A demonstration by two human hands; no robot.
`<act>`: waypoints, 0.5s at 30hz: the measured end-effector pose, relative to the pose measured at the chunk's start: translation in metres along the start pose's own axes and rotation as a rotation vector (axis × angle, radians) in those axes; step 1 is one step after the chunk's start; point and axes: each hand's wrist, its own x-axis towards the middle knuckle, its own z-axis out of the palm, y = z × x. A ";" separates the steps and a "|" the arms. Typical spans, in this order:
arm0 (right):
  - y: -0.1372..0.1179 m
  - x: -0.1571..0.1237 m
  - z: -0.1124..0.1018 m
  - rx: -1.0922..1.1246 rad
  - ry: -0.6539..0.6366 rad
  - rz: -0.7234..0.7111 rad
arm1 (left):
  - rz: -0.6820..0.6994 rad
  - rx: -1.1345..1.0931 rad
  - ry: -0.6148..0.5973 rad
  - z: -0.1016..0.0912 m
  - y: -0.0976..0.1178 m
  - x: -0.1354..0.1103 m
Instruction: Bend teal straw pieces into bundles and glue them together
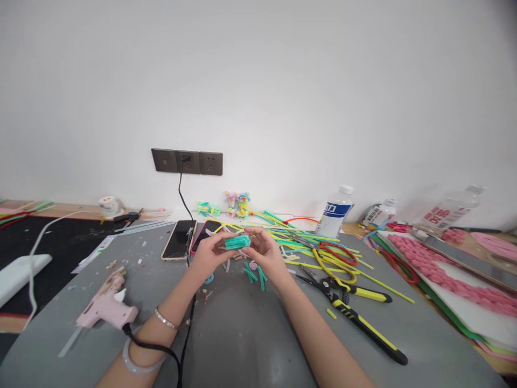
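Observation:
A teal bundle of short pipe cleaner pieces point(237, 242) is held level between my two hands, just above the grey table mat. My left hand point(210, 252) pinches its left end. The fingers and thumb of my right hand point(264, 252) close on its right end. Below them, several loose teal pipe cleaner pieces point(262, 277) lie on the mat beside a small lilac coil point(253, 265). Small scraps and pale cut pieces lie around. My fingers hide parts of the bundle's ends.
A pink glue gun point(107, 310) lies at left, its black cord passing my left forearm. Two phones point(177, 241) lie behind my left hand. At right are black-and-yellow pliers point(343, 302), scissors point(333, 264), long pipe cleaners point(379, 280) and a bottle point(334, 213). Small pipe cleaner figures point(238, 205) stand by the wall.

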 end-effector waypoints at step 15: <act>-0.003 -0.004 0.005 -0.103 -0.028 -0.077 | -0.099 -0.128 -0.085 0.001 0.000 0.004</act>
